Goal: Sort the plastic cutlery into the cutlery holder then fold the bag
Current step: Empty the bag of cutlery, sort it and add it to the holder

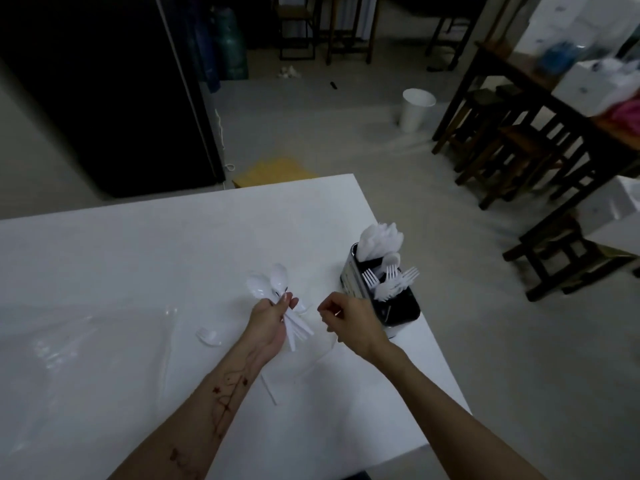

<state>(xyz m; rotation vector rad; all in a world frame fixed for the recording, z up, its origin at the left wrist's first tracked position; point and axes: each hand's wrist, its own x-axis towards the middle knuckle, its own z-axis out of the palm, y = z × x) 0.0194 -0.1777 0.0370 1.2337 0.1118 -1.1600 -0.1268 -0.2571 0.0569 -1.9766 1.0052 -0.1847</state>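
My left hand (272, 318) grips a bunch of white plastic spoons (273, 284), bowls pointing away from me and handles sticking out below the palm. My right hand (343, 318) hovers just to its right with fingers curled; whether it holds anything is unclear. The black cutlery holder (398, 311) stands near the table's right edge, with white forks (391, 280) in its near compartment and spoons or napkins (379, 239) in the far one. The clear plastic bag (69, 344) lies flat on the left of the table. Loose cutlery pieces (209, 336) lie on the table near my hands.
The white table (173, 237) ends close to the right of the holder. On the floor beyond stand a white bin (415, 109), dark wooden stools (502, 150) and a table at the right. A black cabinet (104, 81) is at the back left.
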